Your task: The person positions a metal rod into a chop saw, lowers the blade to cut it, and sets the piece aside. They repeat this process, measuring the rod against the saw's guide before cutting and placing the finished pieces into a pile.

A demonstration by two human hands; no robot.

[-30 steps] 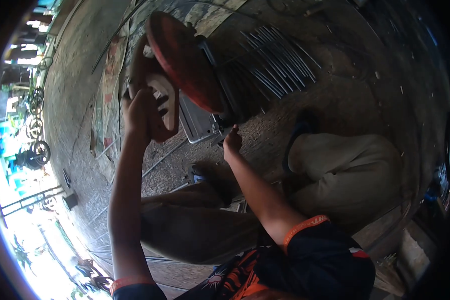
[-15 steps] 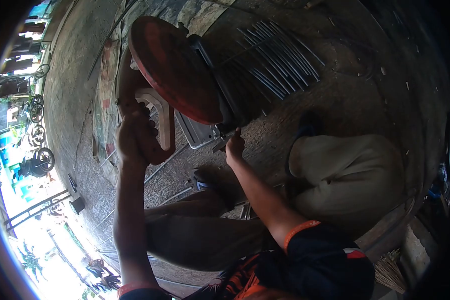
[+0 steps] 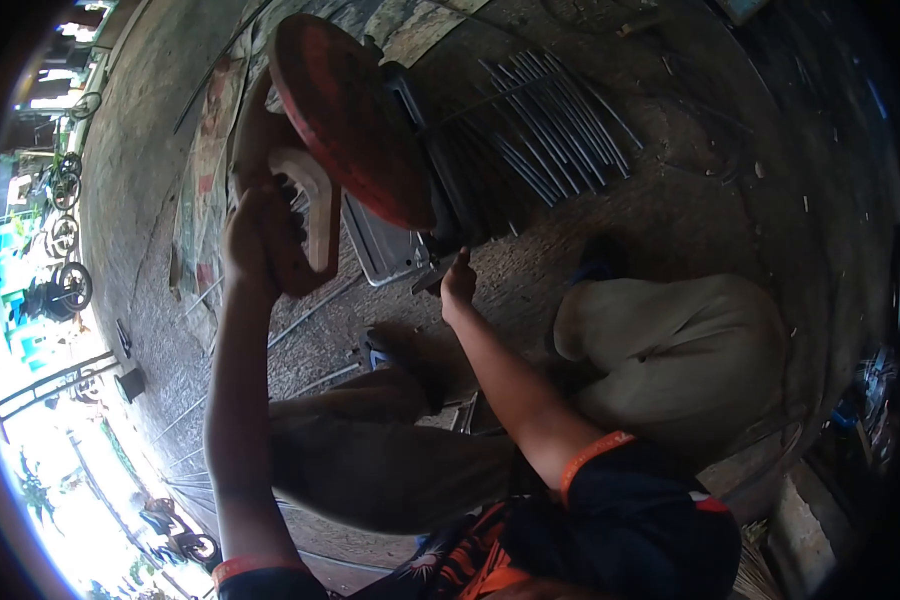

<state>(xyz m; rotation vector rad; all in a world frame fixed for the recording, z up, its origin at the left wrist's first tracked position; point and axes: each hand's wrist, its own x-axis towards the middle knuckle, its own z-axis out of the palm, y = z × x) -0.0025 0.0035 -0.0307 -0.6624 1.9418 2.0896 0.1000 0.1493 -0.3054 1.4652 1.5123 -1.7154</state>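
Observation:
A cut-off saw with a round red guard (image 3: 350,120) stands on the floor over its metal base (image 3: 378,245). My left hand (image 3: 262,235) is wrapped round the saw's D-shaped handle (image 3: 320,215), left of the guard. Beside the near end of the base, my right hand (image 3: 457,283) is closed at a small flat metal piece (image 3: 427,284) by the clamp; its fingers are partly hidden. Several cut metal rods (image 3: 560,125) lie beyond the saw to the right.
My bent legs (image 3: 685,350) are on either side below the saw. Long thin rods (image 3: 310,312) lie on the floor at the left. Parked motorcycles (image 3: 65,290) stand outside at the far left. A concrete block (image 3: 805,525) is at the lower right.
The whole view has shifted slightly, so the saw and both arms appear a little higher and further left. Both hands keep their places at the handle and the clamp.

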